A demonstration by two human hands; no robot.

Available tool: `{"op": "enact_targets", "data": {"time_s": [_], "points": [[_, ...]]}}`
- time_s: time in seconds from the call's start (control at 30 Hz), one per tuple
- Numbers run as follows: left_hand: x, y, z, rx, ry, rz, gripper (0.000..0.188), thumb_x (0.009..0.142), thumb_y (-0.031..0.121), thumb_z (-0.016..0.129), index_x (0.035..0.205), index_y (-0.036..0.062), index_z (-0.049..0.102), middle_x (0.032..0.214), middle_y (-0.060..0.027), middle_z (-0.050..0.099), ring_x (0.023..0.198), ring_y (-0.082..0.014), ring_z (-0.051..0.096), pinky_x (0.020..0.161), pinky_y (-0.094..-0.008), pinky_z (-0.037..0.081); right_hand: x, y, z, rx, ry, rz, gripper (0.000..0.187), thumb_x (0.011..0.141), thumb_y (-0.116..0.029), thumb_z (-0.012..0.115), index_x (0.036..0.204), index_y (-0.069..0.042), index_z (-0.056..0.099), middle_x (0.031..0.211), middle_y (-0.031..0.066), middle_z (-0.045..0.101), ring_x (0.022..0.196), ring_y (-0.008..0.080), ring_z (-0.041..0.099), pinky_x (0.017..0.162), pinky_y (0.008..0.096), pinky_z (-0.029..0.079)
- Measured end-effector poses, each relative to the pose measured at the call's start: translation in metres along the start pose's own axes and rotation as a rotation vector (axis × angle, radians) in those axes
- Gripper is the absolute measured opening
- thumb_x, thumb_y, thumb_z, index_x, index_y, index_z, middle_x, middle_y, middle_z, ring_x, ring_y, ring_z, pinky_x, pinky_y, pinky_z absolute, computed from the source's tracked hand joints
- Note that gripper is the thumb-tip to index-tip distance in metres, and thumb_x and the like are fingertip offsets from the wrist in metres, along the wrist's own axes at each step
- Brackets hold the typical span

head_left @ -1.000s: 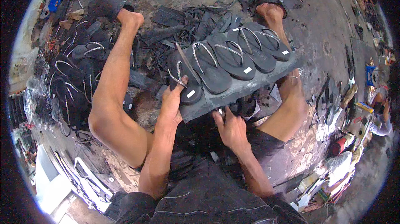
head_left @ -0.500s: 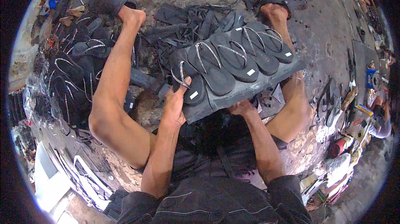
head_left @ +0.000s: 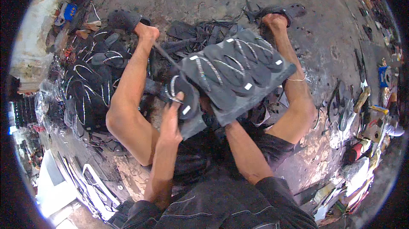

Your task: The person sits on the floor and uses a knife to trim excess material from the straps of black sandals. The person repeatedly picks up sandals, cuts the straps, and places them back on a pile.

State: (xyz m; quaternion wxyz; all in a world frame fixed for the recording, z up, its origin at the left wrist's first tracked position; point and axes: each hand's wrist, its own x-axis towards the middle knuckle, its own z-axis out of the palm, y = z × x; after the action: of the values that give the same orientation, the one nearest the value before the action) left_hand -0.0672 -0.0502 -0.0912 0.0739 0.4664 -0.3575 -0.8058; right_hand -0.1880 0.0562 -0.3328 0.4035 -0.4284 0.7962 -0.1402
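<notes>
A dark grey board carrying several black flip-flops with silver straps is tilted up in front of me, between my bare legs. My left hand grips the black flip-flop at the board's near left end, thumb on its sole. My right forearm runs up to the board's near edge. That hand is under the board, holding it up, with its fingers hidden.
A heap of black flip-flops lies on the concrete floor at my left. Loose black straps and soles are piled ahead between my feet. Bottles, tools and scraps line the right side.
The board has risen and tipped up toward me. My right hand has slid from its near edge to beneath it. The left hand stays on the end flip-flop.
</notes>
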Motion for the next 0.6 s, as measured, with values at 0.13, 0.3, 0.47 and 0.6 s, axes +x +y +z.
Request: {"op": "enact_targets", "data": {"time_s": [0.13, 0.3, 0.47, 0.6], "points": [[-0.049, 0.031, -0.010, 0.044, 0.025, 0.145, 0.047, 0.100, 0.032, 0.072, 0.134, 0.0021, 0.061, 0.123, -0.0088, 0.070, 0.110, -0.0216, 0.069, 0.096, -0.0377, 0.057, 0.042, -0.057, -0.030, 0.144, 0.078, -0.017, 0.032, 0.098, -0.035, 0.067, 0.109, -0.005, 0.065, 0.084, 0.0046, 0.059, 0.069, 0.0198, 0.054, 0.061, 0.0353, 0.045], [-0.109, 0.020, -0.034, 0.508, 0.126, 0.322, 0.067, 0.098, 0.043, 0.070, 0.146, -0.0007, 0.052, 0.136, -0.0114, 0.062, 0.124, -0.0238, 0.058, 0.113, -0.0404, 0.042, 0.029, -0.071, -0.092, 0.731, 0.158, 0.005, 0.034, 0.099, -0.037, 0.068, 0.102, -0.003, 0.065, 0.070, 0.0018, 0.057, 0.054, 0.0153, 0.052, 0.049, 0.0320, 0.044], [-0.157, 0.046, -0.063, 0.400, -0.008, 0.412, 0.062, 0.097, 0.033, 0.073, 0.143, -0.0024, 0.052, 0.133, -0.0104, 0.063, 0.120, -0.0213, 0.059, 0.109, -0.0377, 0.044, -0.143, -0.161, -0.081, 1.199, 0.024, -0.212, 0.038, 0.100, -0.042, 0.069, 0.093, -0.005, 0.066, 0.069, 0.0011, 0.061, 0.049, 0.0093, 0.053, 0.043, 0.0295, 0.042], [-0.173, 0.025, -0.040, 0.720, -0.126, 0.632, 0.058, 0.095, 0.025, 0.076, 0.141, -0.0039, 0.053, 0.131, -0.0097, 0.063, 0.117, -0.0193, 0.060, 0.106, -0.0355, 0.046, -0.222, -0.188, -0.168, 1.501, 0.662, -0.303, 0.034, 0.102, -0.031, 0.069, 0.112, 0.001, 0.068, 0.072, 0.0002, 0.063, 0.051, 0.0061, 0.054, 0.047, 0.0227, 0.043]]}}
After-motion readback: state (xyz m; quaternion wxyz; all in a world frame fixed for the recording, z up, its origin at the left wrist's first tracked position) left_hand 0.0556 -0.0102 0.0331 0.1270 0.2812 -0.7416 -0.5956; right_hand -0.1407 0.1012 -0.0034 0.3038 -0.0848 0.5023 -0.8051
